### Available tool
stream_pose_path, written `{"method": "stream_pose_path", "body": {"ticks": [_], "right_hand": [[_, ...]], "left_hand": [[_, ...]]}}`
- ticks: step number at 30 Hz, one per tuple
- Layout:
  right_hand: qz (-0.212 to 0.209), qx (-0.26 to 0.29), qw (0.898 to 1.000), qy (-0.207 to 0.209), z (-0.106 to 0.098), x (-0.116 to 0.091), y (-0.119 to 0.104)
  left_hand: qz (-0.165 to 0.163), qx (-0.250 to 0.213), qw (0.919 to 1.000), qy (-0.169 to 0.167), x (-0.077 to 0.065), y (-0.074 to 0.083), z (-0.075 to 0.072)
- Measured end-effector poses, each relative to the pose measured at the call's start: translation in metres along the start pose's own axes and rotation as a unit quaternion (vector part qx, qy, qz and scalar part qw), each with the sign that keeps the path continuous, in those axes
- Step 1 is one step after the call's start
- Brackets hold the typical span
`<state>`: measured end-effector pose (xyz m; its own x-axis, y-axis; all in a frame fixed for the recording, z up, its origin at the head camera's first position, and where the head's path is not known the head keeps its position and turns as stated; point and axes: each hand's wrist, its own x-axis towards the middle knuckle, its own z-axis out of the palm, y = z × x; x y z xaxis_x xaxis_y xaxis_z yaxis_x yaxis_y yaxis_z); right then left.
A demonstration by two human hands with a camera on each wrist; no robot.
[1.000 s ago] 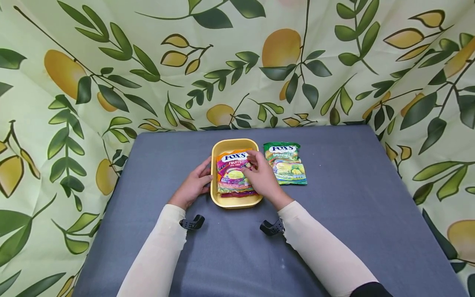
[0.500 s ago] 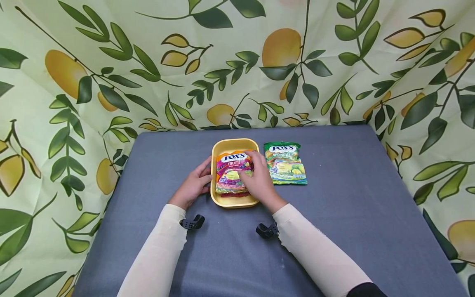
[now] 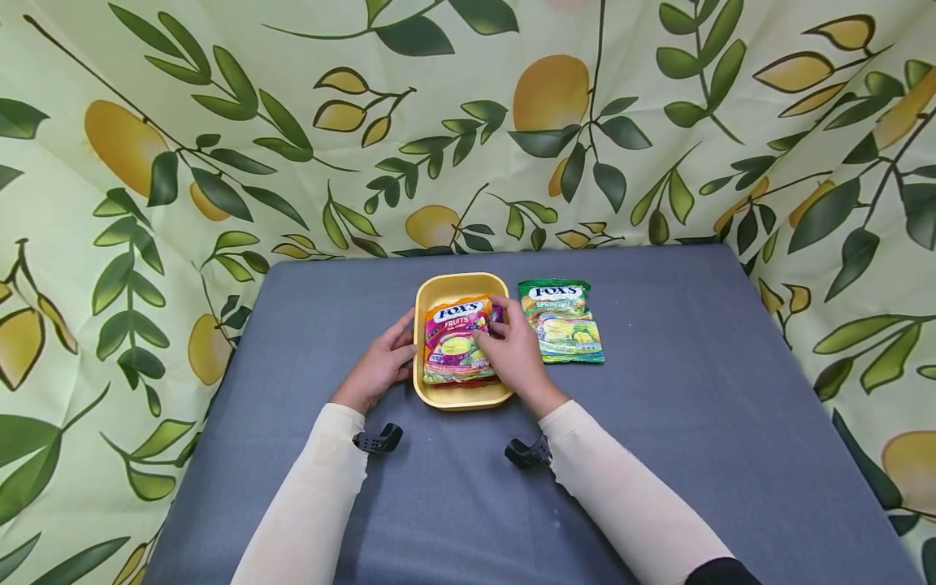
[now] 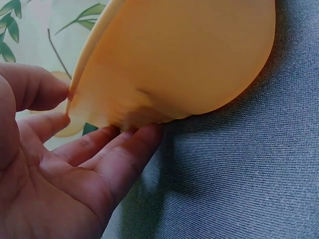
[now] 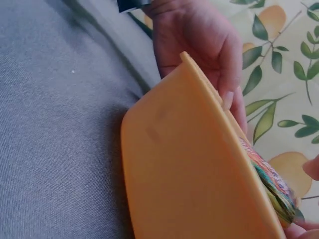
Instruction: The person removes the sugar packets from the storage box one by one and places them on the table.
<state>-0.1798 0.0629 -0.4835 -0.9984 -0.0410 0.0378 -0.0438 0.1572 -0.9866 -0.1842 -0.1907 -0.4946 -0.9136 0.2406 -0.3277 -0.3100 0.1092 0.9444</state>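
L hand (image 3: pixel 376 370): loose, fingers resting on outside of yellow tray (image 3: pixel 462 280); use soft push so tray won't slide.
R hand (image 3: pixel 515 349): pinching R edge of FRUITS pack (image 3: pixel 455 345); go easy b/c wrapper prob slippery.
FRUITS pack: in tray, bit crooked, red wrapper (image 3: pixel 475 383) peeking out under; straighten w/ tray sides, then pat flat.
Tray: on surface (image 3: pixel 658 406).
Green pack (image 3: pixel 559 337): just R of tray; don't bump.

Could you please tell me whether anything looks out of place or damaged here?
Nothing looks spilled or damaged. The Fruits packet lies slightly askew in the yellow tray, its printed lettering sloping, with the right hand at its side. The green packet lies outside the tray, which may be intentional.
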Motion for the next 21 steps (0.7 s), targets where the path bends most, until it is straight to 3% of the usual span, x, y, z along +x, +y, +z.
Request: {"method": "stream_pose_path", "body": {"ticks": [11, 21], "right_hand": [[0.03, -0.02, 0.999, -0.006, -0.0038, 0.0053, -0.0001], [-0.007, -0.032, 0.994, -0.108, -0.0056, 0.005, -0.0007]], "left_hand": [[-0.001, -0.002, 1.0, 0.0, -0.0012, 0.0009, 0.0016], [0.002, 0.005, 1.0, -0.003, -0.002, 0.0007, 0.002]]}}
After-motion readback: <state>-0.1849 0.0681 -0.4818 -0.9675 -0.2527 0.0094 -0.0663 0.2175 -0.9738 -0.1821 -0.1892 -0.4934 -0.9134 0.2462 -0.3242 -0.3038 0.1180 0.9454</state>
